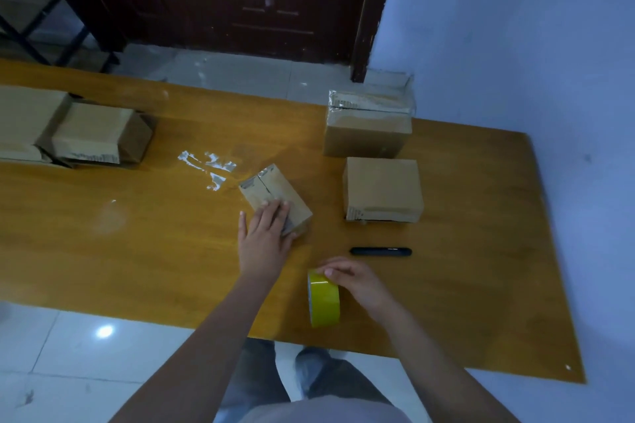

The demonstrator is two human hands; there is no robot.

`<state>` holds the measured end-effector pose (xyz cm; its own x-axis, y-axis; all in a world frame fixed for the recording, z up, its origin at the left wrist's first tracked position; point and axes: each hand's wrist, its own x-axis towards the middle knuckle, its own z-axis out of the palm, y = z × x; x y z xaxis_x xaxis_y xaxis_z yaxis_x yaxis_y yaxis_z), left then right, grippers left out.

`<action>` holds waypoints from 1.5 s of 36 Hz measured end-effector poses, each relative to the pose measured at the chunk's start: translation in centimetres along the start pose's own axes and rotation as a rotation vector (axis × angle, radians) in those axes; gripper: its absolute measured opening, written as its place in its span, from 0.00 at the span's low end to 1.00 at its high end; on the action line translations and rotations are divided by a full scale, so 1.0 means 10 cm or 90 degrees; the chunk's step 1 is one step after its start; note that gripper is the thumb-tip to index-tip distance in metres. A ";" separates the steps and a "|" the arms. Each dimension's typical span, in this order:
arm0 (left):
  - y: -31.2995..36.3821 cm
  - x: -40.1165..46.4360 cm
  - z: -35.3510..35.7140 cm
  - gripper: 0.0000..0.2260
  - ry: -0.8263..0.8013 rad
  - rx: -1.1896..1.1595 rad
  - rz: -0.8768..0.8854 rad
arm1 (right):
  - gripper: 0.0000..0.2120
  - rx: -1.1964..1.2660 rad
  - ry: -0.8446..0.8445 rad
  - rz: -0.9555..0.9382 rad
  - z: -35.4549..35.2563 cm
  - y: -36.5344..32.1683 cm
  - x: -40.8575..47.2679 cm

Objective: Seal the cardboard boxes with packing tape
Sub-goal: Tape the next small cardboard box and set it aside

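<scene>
We see our left hand [266, 237] pressing flat, fingers straight, on a small brown cardboard box [275, 197] to steady it on the orange wooden worktop [137, 233], while our right hand [354, 280] has its grip curled around an upright yellow roll of packing tape [323, 299], ready for sealing.

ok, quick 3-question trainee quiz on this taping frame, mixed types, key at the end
1. True or false: the left hand rests on the small box.
2. Which item does the right hand hold? A) black pen B) yellow tape roll C) large box
3. Fill in: the black pen lies on the table between the right hand and a closed ____.

Key: 1 true. 2 B, the yellow tape roll. 3 box.
</scene>
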<state>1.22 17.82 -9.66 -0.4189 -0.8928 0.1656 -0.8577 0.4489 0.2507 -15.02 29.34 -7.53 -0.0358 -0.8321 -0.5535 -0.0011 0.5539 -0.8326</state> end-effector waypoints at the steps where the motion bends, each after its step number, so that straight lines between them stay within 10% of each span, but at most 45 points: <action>1: 0.01 0.01 0.01 0.29 0.016 0.011 0.000 | 0.07 0.005 0.011 0.001 -0.01 0.02 -0.01; 9: 0.36 0.14 -0.24 0.30 -0.118 0.146 -0.172 | 0.07 0.012 0.059 -0.013 -0.09 -0.05 -0.04; 26: 0.15 0.69 -0.64 0.31 -0.380 0.046 -0.143 | 0.07 0.072 0.196 -0.111 0.09 -0.83 0.11; 32: 0.05 0.73 -0.95 0.21 -0.286 -0.376 0.051 | 0.05 0.029 0.220 -0.104 0.21 -1.12 0.15; 36: 0.01 0.80 -1.00 0.16 -0.305 -0.408 0.181 | 0.07 -0.028 0.271 -0.107 0.28 -1.30 0.17; 45: -0.01 1.01 -1.07 0.22 -0.253 -0.423 0.189 | 0.12 -0.130 0.448 -0.101 0.54 -1.53 0.10; 54: -0.06 1.16 -1.00 0.14 -0.414 -0.584 -0.030 | 0.07 0.157 0.412 -0.131 0.80 -1.63 -0.30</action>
<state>-0.16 7.55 1.64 -0.6972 -0.6395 -0.3240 -0.4455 0.0325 0.8947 -6.91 22.54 7.51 -0.6435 -0.6930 -0.3250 0.1510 0.3013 -0.9415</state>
